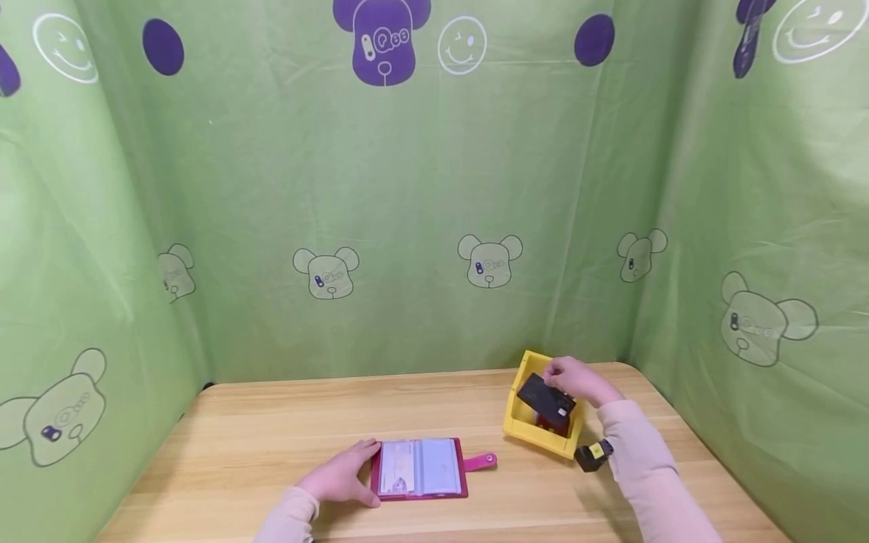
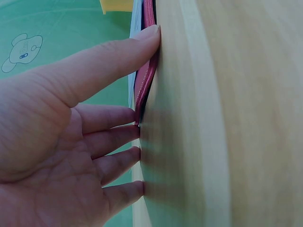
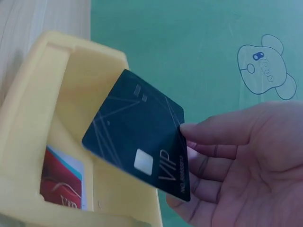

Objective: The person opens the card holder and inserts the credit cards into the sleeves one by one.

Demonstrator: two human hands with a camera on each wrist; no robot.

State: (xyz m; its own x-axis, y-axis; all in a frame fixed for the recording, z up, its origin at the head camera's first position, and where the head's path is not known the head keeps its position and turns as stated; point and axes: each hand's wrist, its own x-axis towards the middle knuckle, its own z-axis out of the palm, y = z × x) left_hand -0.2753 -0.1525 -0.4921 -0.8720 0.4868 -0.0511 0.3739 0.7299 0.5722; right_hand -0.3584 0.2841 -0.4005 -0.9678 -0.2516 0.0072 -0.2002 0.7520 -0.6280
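Pale-sleeved hands: left (image 1: pixel 342 475) touches stitched red cardholder (image 1: pixel 419 467), fingers wide; right (image 1: pixel 578 379) pinches thin black card (image 3: pixel 142 130).

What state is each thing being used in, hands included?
Card holder: lying open on the table
Strap: unfastened, sticking out
Left hand: touching the card holder
Right hand: pinching the black card
Black card: held tilted over the yellow bin
Yellow bin: open-topped, a red card inside
Red card: partly hidden
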